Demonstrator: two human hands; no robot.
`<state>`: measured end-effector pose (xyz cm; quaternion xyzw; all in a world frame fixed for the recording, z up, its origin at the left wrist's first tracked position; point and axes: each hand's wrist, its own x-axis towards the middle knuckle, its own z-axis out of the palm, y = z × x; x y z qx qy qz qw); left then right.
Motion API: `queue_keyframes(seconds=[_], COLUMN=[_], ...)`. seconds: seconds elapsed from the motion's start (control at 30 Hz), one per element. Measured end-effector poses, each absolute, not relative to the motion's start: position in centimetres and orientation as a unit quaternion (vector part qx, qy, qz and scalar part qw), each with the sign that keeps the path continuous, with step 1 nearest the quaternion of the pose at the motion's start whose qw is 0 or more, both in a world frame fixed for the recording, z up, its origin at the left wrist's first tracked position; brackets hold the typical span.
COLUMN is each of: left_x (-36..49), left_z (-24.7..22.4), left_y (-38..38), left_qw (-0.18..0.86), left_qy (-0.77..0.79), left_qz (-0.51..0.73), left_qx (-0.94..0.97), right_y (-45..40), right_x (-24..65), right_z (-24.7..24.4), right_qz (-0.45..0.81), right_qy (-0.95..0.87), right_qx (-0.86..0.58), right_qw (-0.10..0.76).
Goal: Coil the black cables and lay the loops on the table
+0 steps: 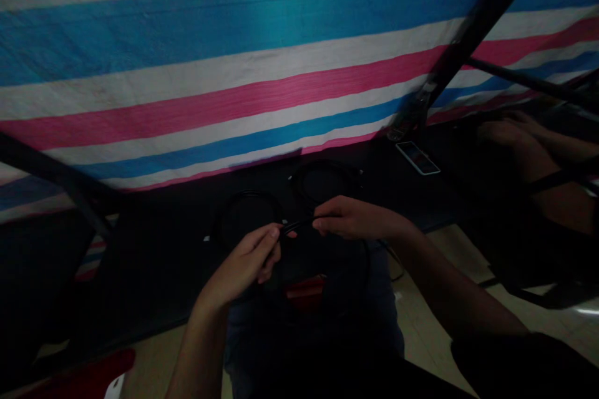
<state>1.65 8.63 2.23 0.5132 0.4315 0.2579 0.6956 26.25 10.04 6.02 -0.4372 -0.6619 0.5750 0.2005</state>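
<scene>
Between my two hands runs a black cable [297,224], held just above the near part of a dark table [154,249]. My left hand [255,255] is closed on it, thumb on top. Fingers of my right hand [349,217] pinch the same cable a short way to the right. A loop of it seems to hang below my right hand. Beyond my hands two coiled black cables lie on the table, one at the left [248,193] and one at the right [322,165], each with small pale ends. The scene is dim.
A phone [418,158] lies at the right, near a clear plastic item [397,131]. Another person's hands and forearms [528,143] rest farther right. Dark metal bars [486,12] slant at both sides before a striped sheet [262,100]. Something red [93,377] is low left.
</scene>
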Motion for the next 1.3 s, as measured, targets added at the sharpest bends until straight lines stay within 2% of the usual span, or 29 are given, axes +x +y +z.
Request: queue_keyframes(seconds=[0.07, 0.17, 0.3, 0.4, 0.5, 0.57, 0.63, 0.73, 0.8, 0.9, 0.97, 1.07, 1.17, 1.3], left_x=[2.5, 2.4, -0.6, -2.2, -2.3, -2.2, -2.6, -3.8, -4.8, -5.4, -4.9, -3.6, -2.5, -2.5], left_z=[3.4, 4.5, 4.8, 4.4, 3.9, 3.9, 4.2, 5.2, 5.9, 6.3, 5.8, 4.5, 3.3, 3.0], left_y=[8.9, 9.6, 10.8, 11.4, 11.3, 11.2, 11.2, 11.4, 11.7, 11.9, 12.0, 11.8, 11.6, 11.1], left_qw=[0.711, 0.738, 0.733, 0.719, 0.706, 0.694, 0.687, 0.671, 0.663, 0.669, 0.679, 0.694, 0.702, 0.687], left_qy=[0.409, 0.374, 0.377, 0.388, 0.393, 0.396, 0.397, 0.399, 0.397, 0.359, 0.300, 0.212, 0.159, 0.124], left_qz=[0.261, 0.274, 0.384, 0.433, 0.467, 0.485, 0.493, 0.510, 0.523, 0.547, 0.570, 0.600, 0.622, 0.648], left_qx=[0.508, 0.490, 0.416, 0.382, 0.359, 0.354, 0.357, 0.361, 0.359, 0.353, 0.352, 0.337, 0.308, 0.305], right_y=[10.8, 10.6, 7.7, 4.3, 0.6, -2.0, -4.6, -8.1, -9.3, -8.3, -6.3, -2.5, 0.5, 2.7], right_x=[25.6, 25.8, 28.0, 28.4, 27.5, 27.3, 28.1, 30.6, 32.1, 32.2, 30.7, 26.9, 22.8, 18.7], right_z=[6.5, 5.7, 2.3, -1.1, -4.9, -7.6, -10.4, -13.8, -14.6, -12.8, -10.2, -5.6, -2.3, -0.5], right_qz=[0.591, 0.615, 0.623, 0.648, 0.682, 0.626, 0.514, 0.378, 0.343, 0.345, 0.406, 0.563, 0.651, 0.706], right_qy=[-0.679, -0.641, -0.570, -0.477, -0.450, -0.477, -0.523, -0.497, -0.467, -0.415, -0.367, -0.325, -0.295, -0.226], right_qx=[-0.394, -0.398, -0.459, -0.483, -0.489, -0.552, -0.628, -0.731, -0.765, -0.786, -0.773, -0.656, -0.553, -0.479], right_qw=[0.185, 0.229, 0.275, 0.345, 0.305, 0.276, 0.261, 0.276, 0.281, 0.301, 0.321, 0.384, 0.429, 0.471])
